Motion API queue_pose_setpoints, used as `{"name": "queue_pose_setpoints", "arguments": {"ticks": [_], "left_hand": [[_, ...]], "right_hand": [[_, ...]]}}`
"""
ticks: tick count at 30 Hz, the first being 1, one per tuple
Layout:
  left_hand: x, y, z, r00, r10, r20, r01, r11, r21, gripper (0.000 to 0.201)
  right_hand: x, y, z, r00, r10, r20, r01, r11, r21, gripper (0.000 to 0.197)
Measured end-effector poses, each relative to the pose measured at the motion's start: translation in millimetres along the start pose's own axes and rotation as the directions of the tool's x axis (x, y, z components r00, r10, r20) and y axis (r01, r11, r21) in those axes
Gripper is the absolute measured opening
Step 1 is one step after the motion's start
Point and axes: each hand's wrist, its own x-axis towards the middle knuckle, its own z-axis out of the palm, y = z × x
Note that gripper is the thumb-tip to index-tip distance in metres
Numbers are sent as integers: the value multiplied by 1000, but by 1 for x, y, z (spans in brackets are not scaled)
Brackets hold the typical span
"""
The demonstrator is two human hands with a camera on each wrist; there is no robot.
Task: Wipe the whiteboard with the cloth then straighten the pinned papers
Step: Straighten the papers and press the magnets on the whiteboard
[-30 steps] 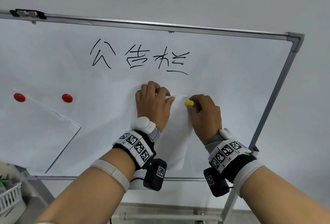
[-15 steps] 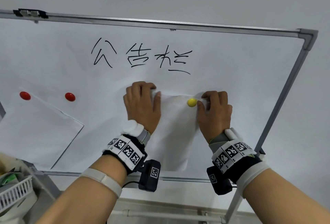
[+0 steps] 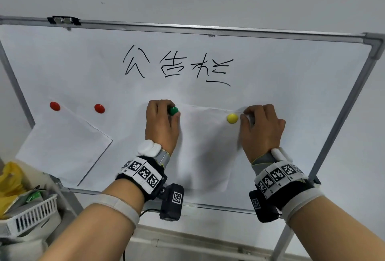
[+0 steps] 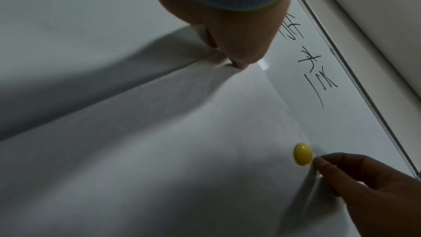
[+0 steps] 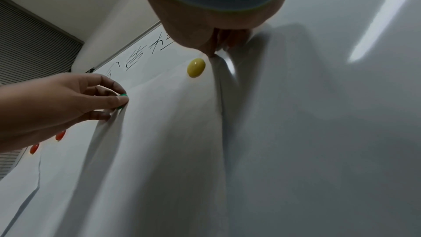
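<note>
The whiteboard (image 3: 291, 85) carries black handwriting. The right paper (image 3: 206, 148) lies on it, its top edge close to level. My left hand (image 3: 169, 108) pinches a green magnet (image 3: 173, 110) at that paper's top left corner; the right wrist view shows the same left hand (image 5: 118, 100) on the green magnet (image 5: 123, 96). A yellow magnet (image 3: 232, 118) sits near the top right corner. Just right of it, my right hand (image 3: 244, 115) pinches the paper's edge, which buckles there (image 5: 224, 64). The left paper (image 3: 62, 148) hangs tilted under two red magnets (image 3: 55, 106). No cloth is visible.
A white basket (image 3: 31, 217) with a yellow bag and packets stands at the lower left, below the board's corner. The board's metal frame (image 3: 343, 102) and stand leg run down the right side. A clip (image 3: 63, 20) sits on the top rail.
My hands have moved apart along the right paper's top edge and the sheet has turned toward level. The green magnet, hidden half a second ago, now shows in my left fingers.
</note>
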Motion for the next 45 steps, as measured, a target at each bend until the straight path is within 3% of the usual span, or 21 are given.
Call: {"name": "queue_pose_setpoints", "arguments": {"ticks": [13,20,24,28,31,33,36,39,42,45], "left_hand": [[-8,-2,0,999,-29,15,29,1000,0,21],[-12,7,-9,996,-83,-20,82,995,-58,28],[-19,-15,-35,989,-126,-76,124,992,-22,22],[-32,-64,-85,957,-238,-166,253,964,78,14],[-30,-108,-134,930,-333,-153,356,921,159,21],[-23,-137,-160,917,-386,-101,399,896,194,29],[-16,-164,-172,860,-510,-35,507,843,178,37],[-12,-186,-175,804,-595,15,591,802,90,36],[-10,-194,-173,811,-580,74,578,815,51,34],[-9,-198,-175,811,-572,122,573,819,31,34]], "right_hand": [[-4,-15,-5,1000,1,-1,-1,997,81,7],[-18,-79,-1,976,-201,88,161,927,339,11],[-31,-117,23,909,-345,232,192,843,503,20],[-52,-155,62,755,-451,476,95,793,601,27],[-79,-195,101,615,-399,680,-75,829,555,38],[-96,-222,126,568,-312,761,-183,854,487,46],[-108,-242,153,567,-202,799,-271,870,413,50],[-118,-259,170,605,-130,785,-289,884,368,42],[-121,-268,178,646,-37,762,-378,852,362,32],[-121,-277,186,639,41,768,-488,793,364,21]]}}
